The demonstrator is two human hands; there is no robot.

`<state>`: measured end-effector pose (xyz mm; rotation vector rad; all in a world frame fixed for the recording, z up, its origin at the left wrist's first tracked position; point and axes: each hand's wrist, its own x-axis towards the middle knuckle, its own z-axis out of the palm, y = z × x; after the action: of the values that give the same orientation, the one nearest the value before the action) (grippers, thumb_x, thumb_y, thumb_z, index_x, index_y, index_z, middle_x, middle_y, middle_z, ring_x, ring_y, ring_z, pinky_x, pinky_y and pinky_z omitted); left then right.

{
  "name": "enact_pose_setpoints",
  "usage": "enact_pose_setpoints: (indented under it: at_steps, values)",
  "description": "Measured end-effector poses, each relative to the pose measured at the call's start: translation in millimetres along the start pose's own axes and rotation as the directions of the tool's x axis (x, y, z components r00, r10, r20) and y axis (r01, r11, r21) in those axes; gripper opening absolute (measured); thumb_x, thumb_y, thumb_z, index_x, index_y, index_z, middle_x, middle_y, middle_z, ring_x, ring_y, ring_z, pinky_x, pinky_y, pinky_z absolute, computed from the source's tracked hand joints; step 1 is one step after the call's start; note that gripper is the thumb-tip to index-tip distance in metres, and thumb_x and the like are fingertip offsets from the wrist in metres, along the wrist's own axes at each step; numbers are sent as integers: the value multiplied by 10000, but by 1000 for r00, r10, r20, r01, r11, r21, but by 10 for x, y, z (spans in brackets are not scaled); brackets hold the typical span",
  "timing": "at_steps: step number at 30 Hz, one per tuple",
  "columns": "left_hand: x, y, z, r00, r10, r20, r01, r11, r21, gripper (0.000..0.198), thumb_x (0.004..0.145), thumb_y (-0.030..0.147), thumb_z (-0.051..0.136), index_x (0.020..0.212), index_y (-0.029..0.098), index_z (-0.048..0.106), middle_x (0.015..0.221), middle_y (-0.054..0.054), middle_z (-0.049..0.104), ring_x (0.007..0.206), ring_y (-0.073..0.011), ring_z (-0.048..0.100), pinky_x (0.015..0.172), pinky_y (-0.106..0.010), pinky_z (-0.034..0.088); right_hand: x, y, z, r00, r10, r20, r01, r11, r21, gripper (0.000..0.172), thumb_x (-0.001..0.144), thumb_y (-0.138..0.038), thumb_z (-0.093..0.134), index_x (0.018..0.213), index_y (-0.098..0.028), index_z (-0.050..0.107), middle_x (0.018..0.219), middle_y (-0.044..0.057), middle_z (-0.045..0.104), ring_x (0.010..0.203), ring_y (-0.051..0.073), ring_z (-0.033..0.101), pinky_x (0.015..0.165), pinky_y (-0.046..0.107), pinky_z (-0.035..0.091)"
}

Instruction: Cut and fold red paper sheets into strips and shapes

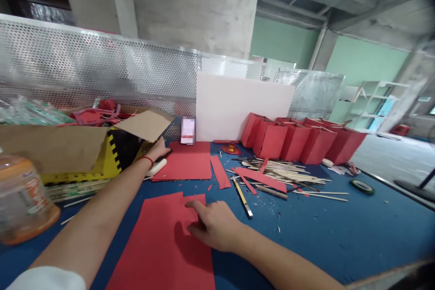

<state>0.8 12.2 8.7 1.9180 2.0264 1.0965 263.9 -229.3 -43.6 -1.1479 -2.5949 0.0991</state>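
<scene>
Bench surface is a blue mat (340, 231). Directions are taken from the wearer, with 12 o'clock straight ahead.

Work status: a row of assembled red paper bags (295, 142) stands at 1 o'clock, apparently complete, against a white board (238, 106). A flat red card sheet (159, 244) lies at 12 o'clock, directly before the wearer, with no fold visible. A second red sheet (185, 167) and loose red strips (220, 171) lie farther out, also unassembled. A heap of wooden sticks (282, 174) remains at 1 o'clock, unused.

Hands: the right hand (214, 225) is open, fingers extended, its fingertips (193, 206) resting on the near sheet's right side. The left hand (154, 150) reaches to 11 o'clock beside a white-handled tool (157, 167); whether it is closed on anything cannot be determined.

Containers: an open cardboard carton (57, 149) at 10 o'clock appears to hold red material (97, 115) and clear-wrapped bundles (30, 113). A translucent plastic jar (23, 199) stands at 9 o'clock; its contents cannot be identified.
</scene>
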Motion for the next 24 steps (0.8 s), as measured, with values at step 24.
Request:
enact_pose_setpoints:
  at_steps: [24]
  values:
    - [-1648,-321,-786,722,288,630,-392,920,28,535,470,527,845,835,231,589,880,-33,664,792,-251,615,638,-292,415,948,159,-113,910,220,350,-327,901,286,363,533,-260,890,852,-152,753,828,29,740,769,207,669,654,255,486]
